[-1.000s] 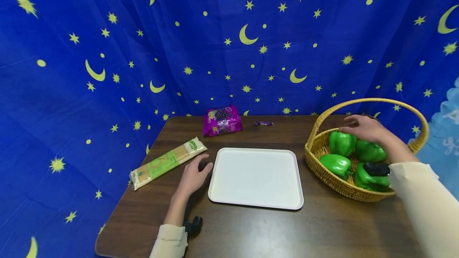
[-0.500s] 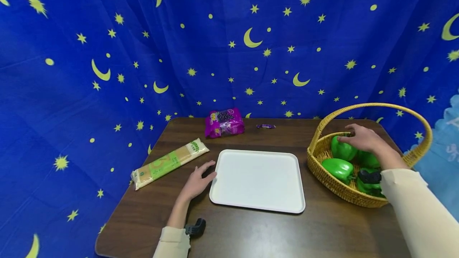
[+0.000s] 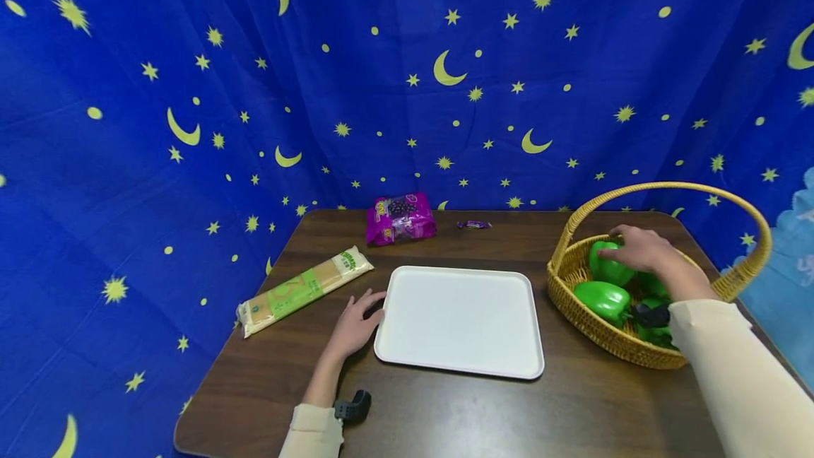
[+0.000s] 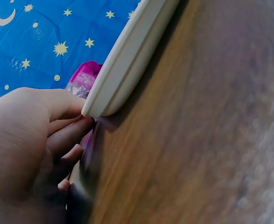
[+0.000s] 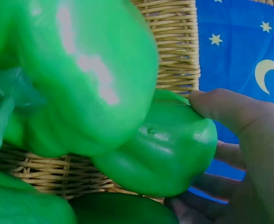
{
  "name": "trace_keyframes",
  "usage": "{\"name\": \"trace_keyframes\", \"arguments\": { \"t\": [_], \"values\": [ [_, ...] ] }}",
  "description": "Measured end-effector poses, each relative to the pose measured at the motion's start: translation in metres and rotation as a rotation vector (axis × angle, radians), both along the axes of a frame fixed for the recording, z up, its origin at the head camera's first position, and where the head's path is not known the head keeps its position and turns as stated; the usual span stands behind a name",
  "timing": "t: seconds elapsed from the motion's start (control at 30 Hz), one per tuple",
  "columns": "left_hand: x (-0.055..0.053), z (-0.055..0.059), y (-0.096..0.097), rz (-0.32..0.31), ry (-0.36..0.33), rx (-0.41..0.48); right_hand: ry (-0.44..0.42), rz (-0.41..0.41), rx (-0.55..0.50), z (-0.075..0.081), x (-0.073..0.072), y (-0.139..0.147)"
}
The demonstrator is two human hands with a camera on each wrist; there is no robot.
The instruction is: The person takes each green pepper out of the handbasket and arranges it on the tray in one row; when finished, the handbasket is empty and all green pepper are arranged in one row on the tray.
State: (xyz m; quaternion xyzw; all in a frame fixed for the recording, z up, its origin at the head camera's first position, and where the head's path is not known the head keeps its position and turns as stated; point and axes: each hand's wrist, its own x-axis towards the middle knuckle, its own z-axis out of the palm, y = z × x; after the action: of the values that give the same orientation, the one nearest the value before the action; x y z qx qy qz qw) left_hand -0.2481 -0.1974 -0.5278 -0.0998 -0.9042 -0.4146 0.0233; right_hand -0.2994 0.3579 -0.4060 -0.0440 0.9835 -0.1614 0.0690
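Note:
My right hand point(image 3: 645, 253) reaches into a wicker basket point(image 3: 588, 324) and grips a green bell pepper point(image 3: 607, 267) at its far side. In the right wrist view, the thumb lies on one side of that bell pepper point(image 5: 169, 144) and the fingers curl round the other. Several more green bell peppers point(image 3: 600, 301) lie beside it, partly hidden by the arm. My left hand point(image 3: 352, 327) rests on the table at the left edge of a white tray point(image 3: 458, 320), fingers relaxed. Its fingertips touch the tray's rim point(image 4: 111, 79) in the left wrist view.
A long pack of noodles point(image 3: 308, 290) lies left of the tray. Behind the tray are a purple bag point(image 3: 400, 219) and a small purple wrapped candy point(image 3: 474, 225). The basket's tall handle point(image 3: 661, 186) arches over the right hand. A blue starry cloth point(image 3: 381, 90) hangs behind the table.
My right hand has lowered onto the far bell pepper, and its fingers have closed around it. My left hand has moved slightly right to the tray's edge. The head view has shifted a little.

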Motion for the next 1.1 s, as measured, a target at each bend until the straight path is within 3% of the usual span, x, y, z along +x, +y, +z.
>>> {"name": "trace_keyframes", "arguments": {
  "t": [0.57, 1.1],
  "values": [
    [-0.002, 0.0, 0.002, 0.013, -0.012, -0.026, 0.092, -0.022, -0.093, 0.017, 0.022, 0.0],
    [0.0, -0.001, 0.002, 0.05, -0.018, -0.058, 0.191, 0.042, -0.113, 0.036, 0.053, -0.006]
  ]
}}
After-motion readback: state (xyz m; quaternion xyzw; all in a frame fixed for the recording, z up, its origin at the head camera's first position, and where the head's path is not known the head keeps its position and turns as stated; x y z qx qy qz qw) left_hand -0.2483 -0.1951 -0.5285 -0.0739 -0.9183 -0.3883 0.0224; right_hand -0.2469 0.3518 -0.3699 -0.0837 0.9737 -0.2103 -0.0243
